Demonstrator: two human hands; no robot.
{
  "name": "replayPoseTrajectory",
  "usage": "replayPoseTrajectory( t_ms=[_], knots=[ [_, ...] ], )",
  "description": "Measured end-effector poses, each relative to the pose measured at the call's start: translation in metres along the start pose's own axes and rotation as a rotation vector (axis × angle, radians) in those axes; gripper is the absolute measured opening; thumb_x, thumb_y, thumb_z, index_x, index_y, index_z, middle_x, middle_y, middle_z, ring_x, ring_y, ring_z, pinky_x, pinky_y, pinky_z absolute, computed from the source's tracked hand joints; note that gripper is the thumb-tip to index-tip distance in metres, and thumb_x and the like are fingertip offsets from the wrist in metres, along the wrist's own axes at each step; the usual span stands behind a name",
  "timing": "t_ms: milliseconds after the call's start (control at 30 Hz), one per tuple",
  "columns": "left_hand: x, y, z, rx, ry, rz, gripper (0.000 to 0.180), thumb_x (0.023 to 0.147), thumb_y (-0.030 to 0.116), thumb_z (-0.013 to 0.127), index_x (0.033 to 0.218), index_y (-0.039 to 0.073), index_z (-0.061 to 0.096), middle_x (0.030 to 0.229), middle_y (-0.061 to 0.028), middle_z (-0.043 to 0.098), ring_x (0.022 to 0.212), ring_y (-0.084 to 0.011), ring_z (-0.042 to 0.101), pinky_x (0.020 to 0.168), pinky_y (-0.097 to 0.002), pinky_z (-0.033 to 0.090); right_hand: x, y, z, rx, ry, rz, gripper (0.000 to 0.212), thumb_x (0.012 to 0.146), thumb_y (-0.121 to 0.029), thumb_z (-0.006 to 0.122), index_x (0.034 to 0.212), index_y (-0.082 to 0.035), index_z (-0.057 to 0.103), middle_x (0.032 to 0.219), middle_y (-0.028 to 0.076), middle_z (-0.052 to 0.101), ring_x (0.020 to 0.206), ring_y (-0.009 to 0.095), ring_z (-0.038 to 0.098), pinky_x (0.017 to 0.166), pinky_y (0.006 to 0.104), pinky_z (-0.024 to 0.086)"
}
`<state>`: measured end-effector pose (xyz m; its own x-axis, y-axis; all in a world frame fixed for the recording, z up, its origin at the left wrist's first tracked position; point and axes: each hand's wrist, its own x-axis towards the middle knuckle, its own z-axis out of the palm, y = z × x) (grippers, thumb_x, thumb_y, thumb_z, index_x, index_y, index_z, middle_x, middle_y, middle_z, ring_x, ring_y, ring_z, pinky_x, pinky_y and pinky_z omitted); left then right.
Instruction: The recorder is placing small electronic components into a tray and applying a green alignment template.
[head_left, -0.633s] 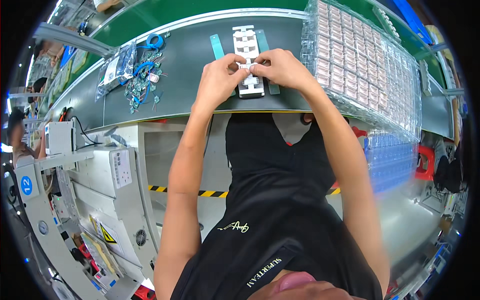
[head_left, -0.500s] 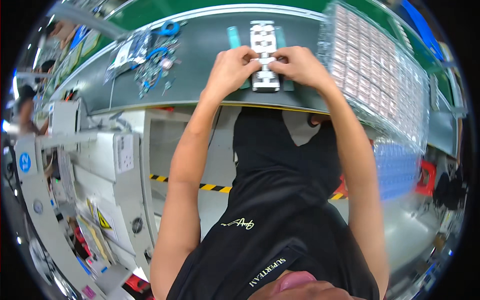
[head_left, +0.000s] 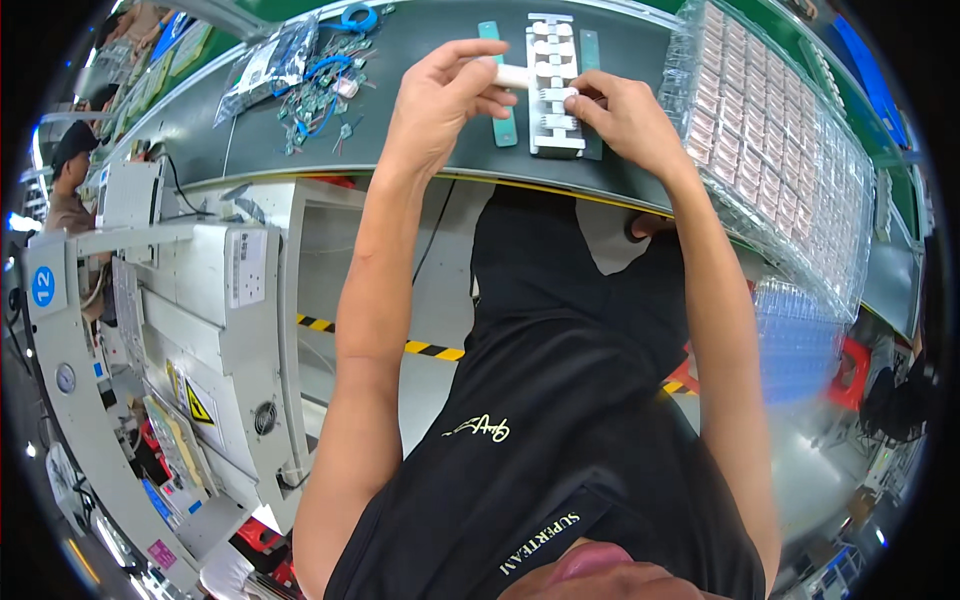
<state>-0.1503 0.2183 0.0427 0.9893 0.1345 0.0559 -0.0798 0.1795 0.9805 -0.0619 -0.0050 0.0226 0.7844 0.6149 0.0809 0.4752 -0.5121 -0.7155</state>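
A long narrow fixture with a row of white blocks and clips stands upright in the view on the dark bench. My left hand is to its left, thumb and fingers pinched on a short white bar-like piece whose far end reaches the fixture's left edge. My right hand is closed at the fixture's right side, its thumb and index finger on a white clip in the lower half. Green strips flank the fixture: one under and beside my left fingers, another on the right, partly behind my right hand.
On the left lie small green boards with wires, a blue tape roll and a clear plastic bag. A large clear tray of copper-coloured parts fills the right. White machinery stands left; a person is beyond it.
My left hand has drawn back leftward from the fixture and now shows a white piece in its fingers. My right hand stays at the fixture. The whole view has shifted slightly.
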Motion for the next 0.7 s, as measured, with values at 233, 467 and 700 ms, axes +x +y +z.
replayPoseTrajectory(
  t_ms=[233,467,700],
  knots=[
    [0.008,-0.005,0.019,-0.191,-0.044,0.164,0.025,0.098,0.015,0.064,0.107,-0.008,0.065,0.089,-0.0143,0.071,0.074,-0.0180,0.071,0.065,-0.0280,0.059,0.000,0.013,-0.014,0.068,0.042,-0.006,0.026,0.094,-0.019,0.064,0.112,0.001,0.066,0.091,0.015,0.073,0.083,0.020,0.070,0.078,0.0318,0.054],
    [-0.012,0.004,-0.002,-0.079,0.037,0.068,0.025,0.098,0.021,0.066,0.106,-0.004,0.065,0.099,-0.0169,0.071,0.080,-0.0180,0.070,0.068,-0.0284,0.058,-0.008,-0.001,0.001,0.019,0.055,-0.050,0.023,0.093,-0.016,0.066,0.107,0.002,0.064,0.085,0.017,0.070,0.075,0.026,0.067,0.073,0.0358,0.052],
    [-0.007,-0.013,0.007,0.052,0.109,0.054,0.022,0.098,0.019,0.065,0.101,-0.003,0.067,0.094,-0.0118,0.072,0.078,-0.0140,0.068,0.069,-0.0269,0.056,-0.005,-0.006,-0.005,-0.154,0.036,-0.129,0.021,0.094,-0.015,0.061,0.107,0.002,0.061,0.091,0.024,0.069,0.086,0.043,0.066,0.077,0.0450,0.051]
  ],
)
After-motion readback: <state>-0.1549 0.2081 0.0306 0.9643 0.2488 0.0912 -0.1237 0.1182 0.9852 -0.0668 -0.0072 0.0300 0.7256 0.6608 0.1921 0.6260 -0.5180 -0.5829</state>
